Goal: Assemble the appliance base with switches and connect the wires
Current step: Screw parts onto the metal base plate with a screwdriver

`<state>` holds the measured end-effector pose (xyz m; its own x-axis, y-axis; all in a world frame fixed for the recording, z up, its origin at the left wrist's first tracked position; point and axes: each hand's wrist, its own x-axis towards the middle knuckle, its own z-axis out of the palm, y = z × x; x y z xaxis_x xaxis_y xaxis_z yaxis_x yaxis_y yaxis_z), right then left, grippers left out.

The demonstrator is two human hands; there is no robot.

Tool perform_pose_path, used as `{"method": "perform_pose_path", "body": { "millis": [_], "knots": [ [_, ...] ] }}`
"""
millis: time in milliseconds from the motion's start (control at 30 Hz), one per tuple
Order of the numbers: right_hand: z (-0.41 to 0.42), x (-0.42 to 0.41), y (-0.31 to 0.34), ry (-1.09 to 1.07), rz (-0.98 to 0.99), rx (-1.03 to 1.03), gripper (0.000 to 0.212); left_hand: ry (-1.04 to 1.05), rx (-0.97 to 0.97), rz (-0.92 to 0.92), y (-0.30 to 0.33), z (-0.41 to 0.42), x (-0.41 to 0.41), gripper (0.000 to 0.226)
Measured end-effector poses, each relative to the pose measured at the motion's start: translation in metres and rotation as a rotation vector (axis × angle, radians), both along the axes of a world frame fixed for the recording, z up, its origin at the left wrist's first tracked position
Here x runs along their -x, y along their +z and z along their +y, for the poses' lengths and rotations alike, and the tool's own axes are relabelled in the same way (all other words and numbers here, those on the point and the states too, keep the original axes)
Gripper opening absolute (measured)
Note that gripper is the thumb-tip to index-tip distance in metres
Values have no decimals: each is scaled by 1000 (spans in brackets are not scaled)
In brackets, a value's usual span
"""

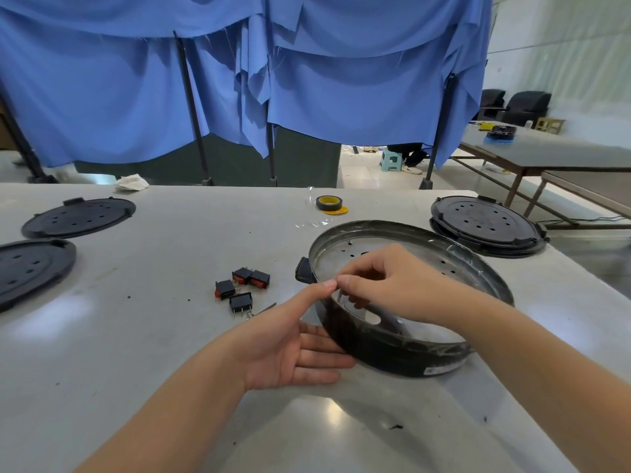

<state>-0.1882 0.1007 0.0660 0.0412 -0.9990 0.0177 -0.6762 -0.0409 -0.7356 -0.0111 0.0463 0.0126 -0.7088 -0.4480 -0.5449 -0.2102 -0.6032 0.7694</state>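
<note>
we steady the round black-and-silver metal appliance base (409,285), right of centre on the grey table (153,336), tilted with its far edge raised and open side up. our left hand (290,346) lies flat-fingered against its near-left wall, thumb on the rim. our right hand (379,281) curls its fingers together at that rim; what they pinch we cannot tell. best keep the base braced. the small black-and-red rocker switches (242,286) lie just left, long axes mixed.
</note>
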Motion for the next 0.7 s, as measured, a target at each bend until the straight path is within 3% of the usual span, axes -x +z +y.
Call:
{"method": "perform_pose_path", "body": {
  "millis": [700],
  "knots": [
    [-9, -1, 8, 177, 229, 64, 12, -11, 0, 12, -3, -2, -1, 87]
  ]
}}
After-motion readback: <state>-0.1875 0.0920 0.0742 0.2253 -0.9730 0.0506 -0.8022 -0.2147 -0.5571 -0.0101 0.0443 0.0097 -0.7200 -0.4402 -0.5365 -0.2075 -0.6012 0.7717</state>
